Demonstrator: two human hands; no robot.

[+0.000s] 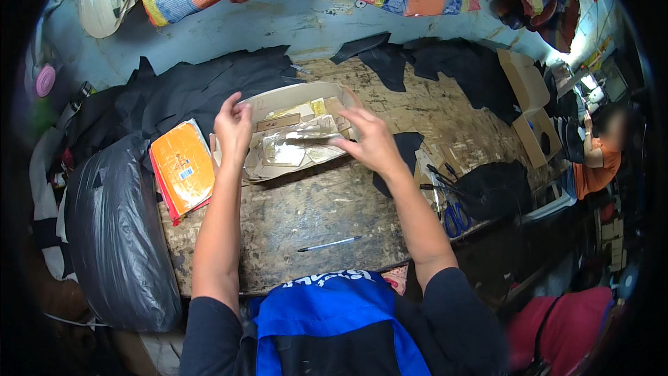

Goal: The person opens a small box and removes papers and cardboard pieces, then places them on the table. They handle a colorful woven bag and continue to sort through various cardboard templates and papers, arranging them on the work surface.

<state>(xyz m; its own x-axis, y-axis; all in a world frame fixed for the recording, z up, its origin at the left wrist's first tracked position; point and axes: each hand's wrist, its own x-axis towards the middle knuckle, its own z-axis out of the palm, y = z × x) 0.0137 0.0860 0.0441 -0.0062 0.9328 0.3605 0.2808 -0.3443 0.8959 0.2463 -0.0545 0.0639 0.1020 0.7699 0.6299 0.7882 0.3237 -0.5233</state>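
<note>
A workshop, judging by the scuffed workbench (292,219), scissors (456,218) and cut black sheets (188,90).

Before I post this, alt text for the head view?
A person's left hand and right hand are at opposite ends of an open cardboard box holding flat pieces, on a worn wooden table. A pen lies nearer the person; an orange-covered book sits left of the box, blue-handled scissors to its right.

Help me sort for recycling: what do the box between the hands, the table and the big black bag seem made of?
Box: probably cardboard, matte, judging by its thin, plain brown walls.
Table: likely wood, worn, with dark stains and scuffs.
Black bag: apparently thin plastic, glossy, with creases catching light.
</note>
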